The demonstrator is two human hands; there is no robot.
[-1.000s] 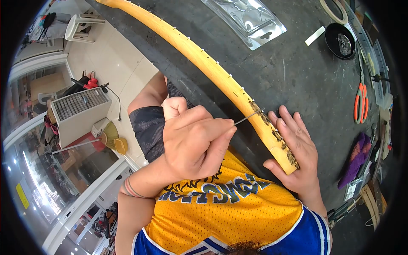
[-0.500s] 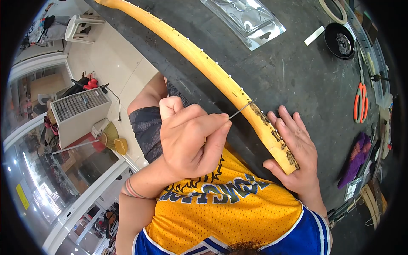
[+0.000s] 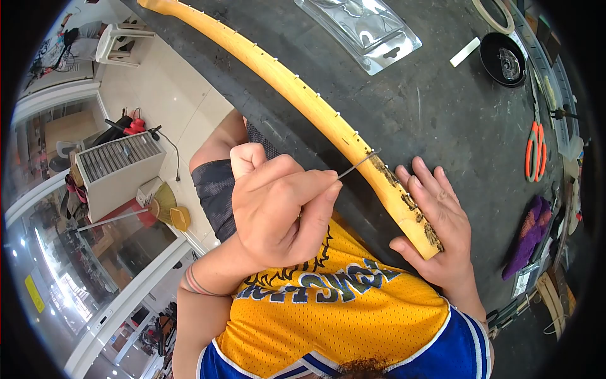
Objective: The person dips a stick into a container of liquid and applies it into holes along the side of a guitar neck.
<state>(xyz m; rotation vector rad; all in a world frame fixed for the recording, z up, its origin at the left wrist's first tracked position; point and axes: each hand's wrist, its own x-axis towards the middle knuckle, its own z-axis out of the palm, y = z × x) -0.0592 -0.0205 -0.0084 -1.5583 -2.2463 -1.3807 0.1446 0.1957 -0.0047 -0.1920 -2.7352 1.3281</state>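
A yellow wooden guitar neck (image 3: pixel 293 95) lies on edge diagonally over the dark table, with small pale fret ends and dark dots along it. Rough black patches mark its lower end. My left hand (image 3: pixel 278 208) is closed, thumb and forefinger pinching a thin grey metal rod (image 3: pixel 356 166). The rod's slightly curved far end lies across the neck just above the black patches. My right hand (image 3: pixel 445 221) rests at the neck's lower end. Its fingers stretch along the far side, and the thumb is on the near side, steadying the wood.
On the dark table (image 3: pixel 467 120) are a clear plastic package (image 3: pixel 372 31), a black bowl (image 3: pixel 503 59), a white strip (image 3: pixel 465 52), orange-handled scissors (image 3: pixel 535 151) and a purple cloth (image 3: pixel 527 237). A tape ring (image 3: pixel 494 14) sits at the far right. A stool (image 3: pixel 123 44) stands on the floor.
My left hand and the rod have shifted very slightly left, the rod still across the neck. My right hand keeps its place on the neck's lower end.
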